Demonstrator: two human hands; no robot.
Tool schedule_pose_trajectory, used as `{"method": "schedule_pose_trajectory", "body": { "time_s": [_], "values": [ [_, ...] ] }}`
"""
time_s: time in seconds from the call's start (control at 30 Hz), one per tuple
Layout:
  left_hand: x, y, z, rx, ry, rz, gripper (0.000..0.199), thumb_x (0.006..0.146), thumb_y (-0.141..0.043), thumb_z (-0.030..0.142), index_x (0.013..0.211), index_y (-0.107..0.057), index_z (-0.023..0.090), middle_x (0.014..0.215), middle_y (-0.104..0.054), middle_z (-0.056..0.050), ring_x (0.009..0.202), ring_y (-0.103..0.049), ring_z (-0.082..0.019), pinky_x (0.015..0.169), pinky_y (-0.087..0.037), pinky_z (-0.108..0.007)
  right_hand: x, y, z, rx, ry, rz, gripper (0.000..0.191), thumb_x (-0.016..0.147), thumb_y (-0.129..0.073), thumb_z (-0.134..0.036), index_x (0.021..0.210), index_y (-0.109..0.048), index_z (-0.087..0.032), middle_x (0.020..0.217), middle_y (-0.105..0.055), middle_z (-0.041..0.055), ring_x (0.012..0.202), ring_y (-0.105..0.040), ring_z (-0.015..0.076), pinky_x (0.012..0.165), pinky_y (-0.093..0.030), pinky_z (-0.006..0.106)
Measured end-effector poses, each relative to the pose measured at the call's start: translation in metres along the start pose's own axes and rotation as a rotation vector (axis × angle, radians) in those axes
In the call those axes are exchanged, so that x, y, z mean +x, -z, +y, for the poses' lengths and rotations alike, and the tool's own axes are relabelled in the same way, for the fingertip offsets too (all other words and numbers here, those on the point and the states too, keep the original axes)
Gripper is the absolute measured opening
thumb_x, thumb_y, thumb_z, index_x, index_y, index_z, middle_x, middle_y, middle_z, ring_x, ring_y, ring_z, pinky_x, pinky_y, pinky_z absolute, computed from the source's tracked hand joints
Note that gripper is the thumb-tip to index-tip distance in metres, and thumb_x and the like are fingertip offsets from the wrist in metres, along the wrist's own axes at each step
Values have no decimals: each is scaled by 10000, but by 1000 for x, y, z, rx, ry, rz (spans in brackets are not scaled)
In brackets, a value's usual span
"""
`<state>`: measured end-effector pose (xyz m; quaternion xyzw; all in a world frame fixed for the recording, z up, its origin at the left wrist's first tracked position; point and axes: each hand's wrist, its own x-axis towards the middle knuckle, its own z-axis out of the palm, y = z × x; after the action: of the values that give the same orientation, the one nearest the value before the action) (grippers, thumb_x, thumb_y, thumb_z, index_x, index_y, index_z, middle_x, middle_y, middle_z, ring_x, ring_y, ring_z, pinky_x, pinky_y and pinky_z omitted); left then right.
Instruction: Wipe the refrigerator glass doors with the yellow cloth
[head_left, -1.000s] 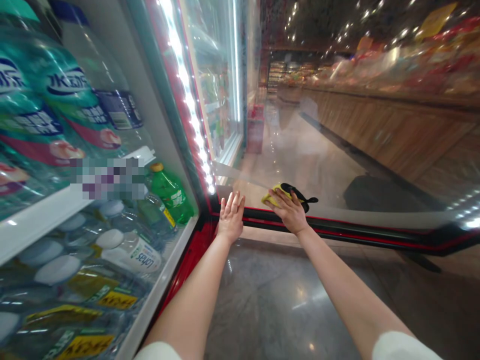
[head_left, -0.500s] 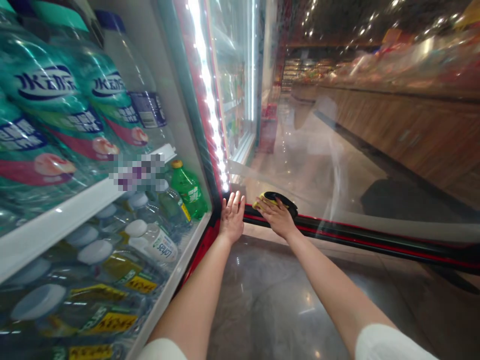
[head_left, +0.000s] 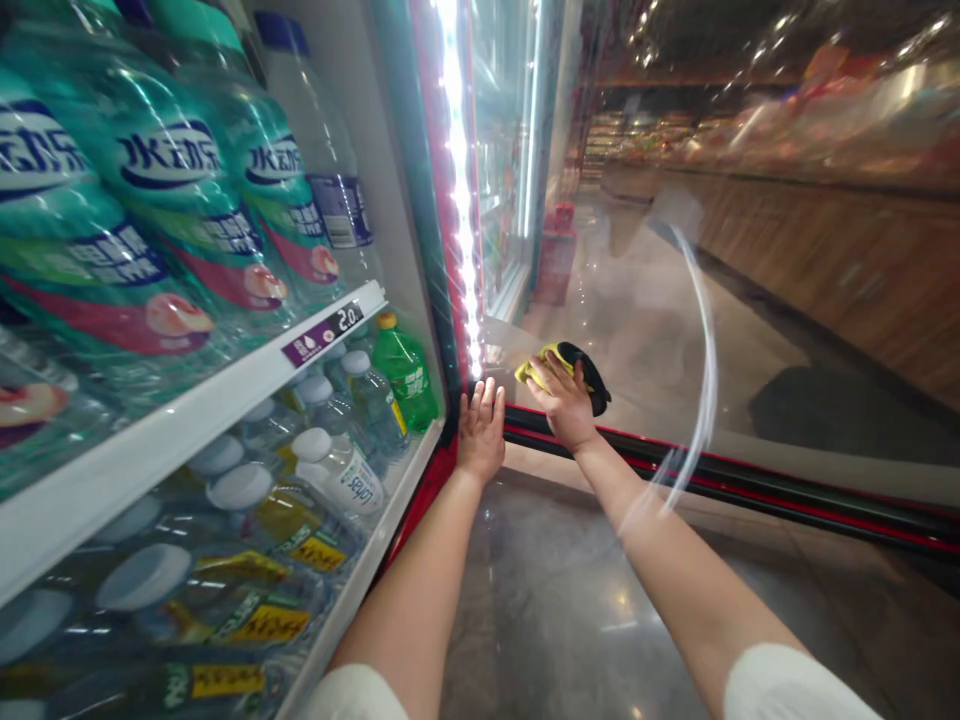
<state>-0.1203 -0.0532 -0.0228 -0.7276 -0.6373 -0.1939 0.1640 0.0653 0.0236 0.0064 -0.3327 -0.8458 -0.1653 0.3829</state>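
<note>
My right hand presses a yellow and black cloth against the lower part of the glass door, just above its black and red bottom frame. Its fingers lie over the yellow side, and the black side shows beyond them. With fingers stretched out, my left hand rests at the lower hinge-side corner of the door, holding nothing. Close by on the left, a green bottle stands inside the fridge.
Large teal-labelled bottles fill the upper fridge shelf. Beneath it stand several white-capped bottles. A bright light strip runs up the fridge edge. Past the glass are a wood-panelled counter and shiny floor.
My right hand and the cloth have moved slightly up the glass, away from the bottom frame. My left hand stays at the corner. The whole view has shifted a little to the left.
</note>
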Motion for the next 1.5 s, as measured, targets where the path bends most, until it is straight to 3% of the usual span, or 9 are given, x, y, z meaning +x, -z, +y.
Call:
{"method": "schedule_pose_trajectory", "body": {
  "time_s": [0.17,0.33,0.47,0.63,0.8,1.0,1.2,1.33,1.5],
  "values": [
    [-5,-1,-8,-27,43,2,778,812,-473,25,1578,-358,92,1677,-310,-183,1592,-180,-304,1292,-179,-585,-14,-25,-14,12,66,-179,416,1038,-447,-157,1404,-620,-253,1609,-448,70,1521,-384,228,1296,-172,563],
    [-8,0,-6,-60,30,-25,819,797,-485,21,1595,-315,95,1680,-304,-182,1588,-188,-316,1290,-191,-580,-41,-33,-9,4,189,-310,456,1038,-429,-134,1441,-583,-280,1557,-529,24,1451,-484,163,1300,-234,466],
    [-8,1,-5,-78,18,-3,896,785,-489,17,1631,-206,108,1700,-254,-174,1597,-149,-303,1293,-189,-572,-37,-12,5,-19,208,-272,417,1043,-455,-161,1413,-608,-278,1576,-500,28,1469,-461,169,1298,-235,452],
    [-8,-4,-5,-105,52,56,906,800,-465,12,1642,-144,108,1693,-274,-174,1588,-189,-299,1282,-248,-546,1,4,-2,-57,54,-138,448,1042,-447,-164,1455,-573,-283,1634,-409,50,1549,-326,240,1304,-145,552],
    [-13,-11,-7,-125,64,64,896,803,-447,-8,1638,-139,94,1682,-297,-183,1585,-200,-296,1281,-259,-544,16,-21,-24,-30,72,-209,449,1041,-439,-159,1459,-566,-261,1638,-410,68,1549,-325,242,1294,-165,570],
    [-21,-13,-9,-115,76,19,848,828,-471,25,1625,-187,79,1692,-262,-186,1588,-186,-299,1286,-246,-541,-14,-54,-27,8,98,-289,490,1028,-437,-136,1496,-525,-252,1620,-443,71,1526,-368,222,1301,-177,545],
    [-27,-16,-9,-132,50,-11,866,837,-469,32,1639,-153,112,1694,-266,-175,1585,-199,-295,1282,-249,-556,-32,-70,-30,2,170,-365,429,1034,-442,-157,1425,-593,-247,1571,-517,28,1446,-488,173,1319,-210,467],
    [-25,-17,-6,-111,2,-32,889,803,-455,-2,1637,-172,117,1689,-291,-162,1589,-192,-276,1284,-250,-539,-41,-60,-22,-33,213,-344,428,1027,-462,-154,1431,-581,-233,1599,-475,47,1480,-445,164,1304,-254,458],
    [-16,-15,1,-69,-35,-83,856,781,-457,1,1611,-270,90,1693,-282,-152,1593,-179,-260,1291,-224,-492,-72,-21,13,-60,264,-303,483,1015,-459,-103,1469,-541,-246,1588,-489,36,1469,-460,165,1288,-277,455]
  ]
}}
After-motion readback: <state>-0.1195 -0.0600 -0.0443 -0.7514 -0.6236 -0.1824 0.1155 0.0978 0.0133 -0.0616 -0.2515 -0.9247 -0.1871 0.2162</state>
